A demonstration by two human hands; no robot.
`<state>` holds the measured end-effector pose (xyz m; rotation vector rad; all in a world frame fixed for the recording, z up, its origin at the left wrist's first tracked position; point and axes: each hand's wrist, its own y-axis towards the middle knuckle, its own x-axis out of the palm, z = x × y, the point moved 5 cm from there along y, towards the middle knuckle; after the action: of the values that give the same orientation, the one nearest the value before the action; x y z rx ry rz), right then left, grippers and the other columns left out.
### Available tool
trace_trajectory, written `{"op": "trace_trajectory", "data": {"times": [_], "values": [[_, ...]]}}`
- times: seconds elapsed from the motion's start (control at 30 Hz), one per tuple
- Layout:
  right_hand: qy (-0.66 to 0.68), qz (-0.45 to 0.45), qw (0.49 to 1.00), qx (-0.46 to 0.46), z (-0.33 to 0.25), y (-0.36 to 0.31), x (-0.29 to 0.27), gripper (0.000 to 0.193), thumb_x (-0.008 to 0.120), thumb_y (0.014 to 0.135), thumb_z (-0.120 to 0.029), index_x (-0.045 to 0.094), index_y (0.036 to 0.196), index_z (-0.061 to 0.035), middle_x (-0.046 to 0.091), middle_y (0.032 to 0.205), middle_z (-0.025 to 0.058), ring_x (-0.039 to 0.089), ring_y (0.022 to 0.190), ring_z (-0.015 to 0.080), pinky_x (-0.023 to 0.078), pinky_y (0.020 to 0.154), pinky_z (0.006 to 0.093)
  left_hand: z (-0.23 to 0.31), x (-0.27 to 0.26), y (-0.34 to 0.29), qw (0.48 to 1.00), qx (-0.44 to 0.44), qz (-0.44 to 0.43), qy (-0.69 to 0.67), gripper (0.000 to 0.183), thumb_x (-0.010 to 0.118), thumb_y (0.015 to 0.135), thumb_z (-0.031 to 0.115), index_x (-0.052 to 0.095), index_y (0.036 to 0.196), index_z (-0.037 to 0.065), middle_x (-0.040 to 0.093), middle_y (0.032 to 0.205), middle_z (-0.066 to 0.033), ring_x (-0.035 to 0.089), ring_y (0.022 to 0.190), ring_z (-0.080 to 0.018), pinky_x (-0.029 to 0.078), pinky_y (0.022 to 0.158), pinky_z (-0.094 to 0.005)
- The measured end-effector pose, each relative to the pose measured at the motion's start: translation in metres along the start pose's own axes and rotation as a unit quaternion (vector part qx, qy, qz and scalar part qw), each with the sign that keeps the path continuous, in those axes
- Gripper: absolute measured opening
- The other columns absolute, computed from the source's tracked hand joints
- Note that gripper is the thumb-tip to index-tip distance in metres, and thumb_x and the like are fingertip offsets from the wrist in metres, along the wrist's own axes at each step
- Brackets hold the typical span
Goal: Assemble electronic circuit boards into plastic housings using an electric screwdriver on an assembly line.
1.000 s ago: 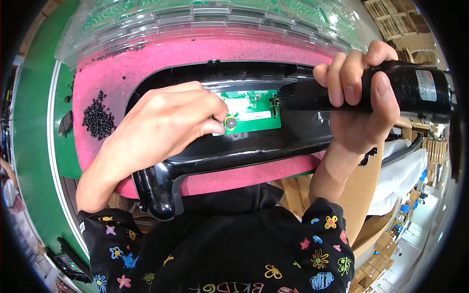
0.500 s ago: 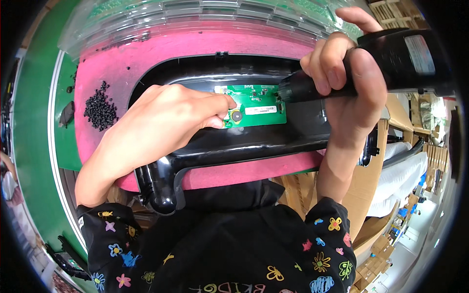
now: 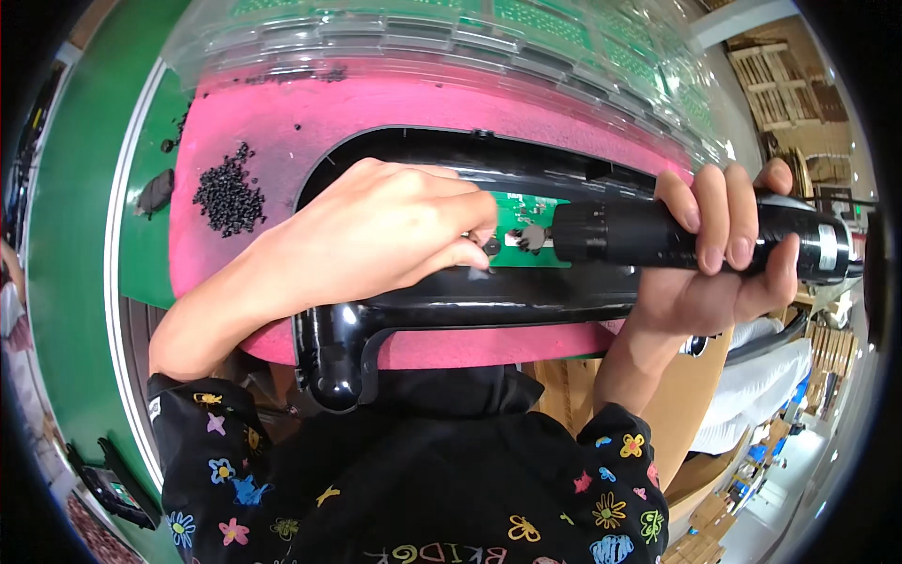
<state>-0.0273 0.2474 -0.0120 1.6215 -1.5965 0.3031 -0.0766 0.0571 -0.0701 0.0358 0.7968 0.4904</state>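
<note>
A black electric screwdriver [image 3: 620, 233] lies level in my right hand [image 3: 719, 240], whose fingers wrap round its body. Its nose points left over a green circuit board [image 3: 537, 205]. Close to that nose is a dark, spiky clump [image 3: 533, 237], which looks like small screws; the bit itself cannot be made out. My left hand [image 3: 404, 221] rests over the board's left end, thumb and forefinger drawn together beside a round black part [image 3: 491, 246]. Whatever those fingertips hold is hidden. Beneath the board is a glossy black plastic housing [image 3: 442, 312] with a curved leg at lower left.
A pink mat [image 3: 254, 113] lies under the housing, with a pile of small black screws [image 3: 229, 193] on its left. Clear plastic trays [image 3: 470, 42] with green boards line the far side. A dark lump [image 3: 156, 193] sits on the green table [image 3: 70, 263]; a cardboard box [image 3: 691, 399] stands at right.
The screwdriver has turned to lie level, and my right hand's raised finger has come down round it. The dark clump now shows by its nose. The view has shifted, moving the scene rightward.
</note>
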Motion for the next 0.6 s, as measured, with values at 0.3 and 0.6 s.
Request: {"op": "trace_trajectory", "data": {"times": [0.3, 0.6], "values": [[-0.008, -0.041, 0.999, -0.006, 0.010, -0.006, 0.011, 0.039, 0.067, 0.088, -0.023, 0.047, 0.119, -0.0105, 0.050, 0.070, -0.0053, 0.049, 0.060, 0.0067, 0.038, 0.076, 0.0290, -0.001, -0.004, -0.003, 0.997, 0.041, 0.039, -0.045, 0.025, 0.077, 0.077, 0.016, 0.061, 0.087, 0.001, 0.066, 0.081, -0.0106, 0.064, 0.074, -0.0299, 0.052, 0.064, -0.0371], [-0.087, -0.058, 0.994, 0.029, 0.013, -0.007, 0.013, 0.040, 0.071, 0.086, -0.027, 0.051, 0.118, -0.0143, 0.050, 0.070, -0.0049, 0.048, 0.061, 0.0089, 0.035, 0.076, 0.0309, 0.002, -0.011, -0.006, 0.992, 0.059, 0.116, 0.000, 0.019, 0.077, 0.074, 0.010, 0.065, 0.083, 0.000, 0.066, 0.076, -0.0095, 0.065, 0.072, -0.0273, 0.052, 0.064, -0.0357]]}}
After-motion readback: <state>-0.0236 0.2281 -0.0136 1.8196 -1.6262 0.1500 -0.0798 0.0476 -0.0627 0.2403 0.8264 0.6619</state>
